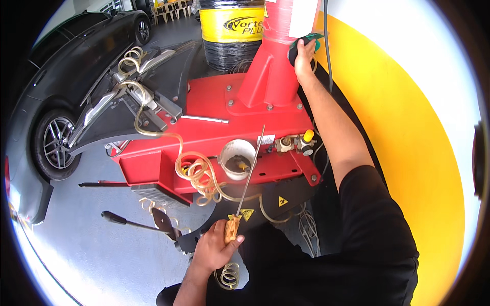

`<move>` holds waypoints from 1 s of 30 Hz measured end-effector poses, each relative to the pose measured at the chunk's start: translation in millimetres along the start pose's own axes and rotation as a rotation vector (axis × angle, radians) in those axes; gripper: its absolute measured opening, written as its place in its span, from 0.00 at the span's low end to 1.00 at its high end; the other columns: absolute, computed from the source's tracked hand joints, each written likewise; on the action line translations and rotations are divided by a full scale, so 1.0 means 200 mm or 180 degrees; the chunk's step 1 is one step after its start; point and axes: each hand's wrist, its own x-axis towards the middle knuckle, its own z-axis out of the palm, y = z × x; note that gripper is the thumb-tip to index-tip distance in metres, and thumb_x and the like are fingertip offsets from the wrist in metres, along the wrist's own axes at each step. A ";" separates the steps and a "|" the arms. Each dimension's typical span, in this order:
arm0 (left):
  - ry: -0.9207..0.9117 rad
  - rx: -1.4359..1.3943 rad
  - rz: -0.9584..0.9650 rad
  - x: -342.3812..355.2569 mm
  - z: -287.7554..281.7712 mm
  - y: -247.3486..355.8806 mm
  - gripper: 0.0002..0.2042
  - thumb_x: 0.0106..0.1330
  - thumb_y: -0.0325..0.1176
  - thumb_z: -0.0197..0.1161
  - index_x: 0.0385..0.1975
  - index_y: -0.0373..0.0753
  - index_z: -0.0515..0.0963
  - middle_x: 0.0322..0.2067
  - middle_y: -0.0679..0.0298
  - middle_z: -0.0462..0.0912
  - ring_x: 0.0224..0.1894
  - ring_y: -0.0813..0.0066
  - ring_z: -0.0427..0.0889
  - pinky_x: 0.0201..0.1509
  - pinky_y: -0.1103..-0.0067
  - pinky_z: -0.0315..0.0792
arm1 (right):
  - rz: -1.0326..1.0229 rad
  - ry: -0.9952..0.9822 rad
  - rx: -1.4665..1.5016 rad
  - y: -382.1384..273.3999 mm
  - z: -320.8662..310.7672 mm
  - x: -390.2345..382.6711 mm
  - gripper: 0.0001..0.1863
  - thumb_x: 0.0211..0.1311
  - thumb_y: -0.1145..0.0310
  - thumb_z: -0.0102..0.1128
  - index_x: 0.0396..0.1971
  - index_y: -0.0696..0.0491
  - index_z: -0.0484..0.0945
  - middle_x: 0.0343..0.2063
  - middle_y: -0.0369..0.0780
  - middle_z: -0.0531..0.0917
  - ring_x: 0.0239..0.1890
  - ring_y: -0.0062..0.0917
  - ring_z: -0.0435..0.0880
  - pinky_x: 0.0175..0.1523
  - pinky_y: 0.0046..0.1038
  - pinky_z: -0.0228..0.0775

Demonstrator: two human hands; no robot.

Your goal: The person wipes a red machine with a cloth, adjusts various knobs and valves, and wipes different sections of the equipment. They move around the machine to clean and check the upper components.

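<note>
Orange-handled, the long metal tool (249,181) sits in the left hand (214,250), whose fingers curl closed round its grip; its long axis runs forward and slightly right, the shaft crossing in view the right side of the white bucket (235,148), though contact cannot be told. The right hand (304,57), partly closed, holds a dark green cloth (313,40) against the red column (278,64), well apart, forward and right; the left hand is nearer the bucket. Farther out, dark lettering marks the yellow drum (229,35), yellow warning triangles (282,202) the black plate (301,193), and small print a white label (268,138).
</note>
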 end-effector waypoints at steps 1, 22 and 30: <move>0.0012 0.0023 0.0022 -0.01 0.00 0.02 0.30 0.68 0.54 0.67 0.53 0.29 0.72 0.44 0.42 0.82 0.43 0.37 0.84 0.44 0.55 0.79 | 0.0079 -0.0094 -0.0070 0.00 0.01 -0.05 0.53 0.73 0.36 0.46 0.78 0.64 0.40 0.78 0.60 0.40 0.81 0.49 0.35 0.82 0.46 0.27; 0.0006 0.0021 -0.0134 -0.27 0.18 0.10 0.30 0.66 0.53 0.70 0.52 0.31 0.73 0.38 0.45 0.83 0.39 0.37 0.85 0.42 0.57 0.78 | 0.0744 -0.1835 -0.2279 0.60 -0.15 -0.64 0.42 0.71 0.42 0.46 0.67 0.67 0.64 0.72 0.63 0.58 0.73 0.60 0.57 0.78 0.53 0.44; 0.0098 0.0286 -0.0104 -0.26 0.07 0.15 0.29 0.67 0.53 0.68 0.50 0.30 0.72 0.34 0.43 0.82 0.39 0.36 0.83 0.40 0.56 0.76 | -0.0254 -0.2941 -0.3481 0.03 -0.08 -1.26 0.35 0.70 0.52 0.44 0.72 0.57 0.66 0.73 0.62 0.60 0.75 0.65 0.55 0.79 0.58 0.39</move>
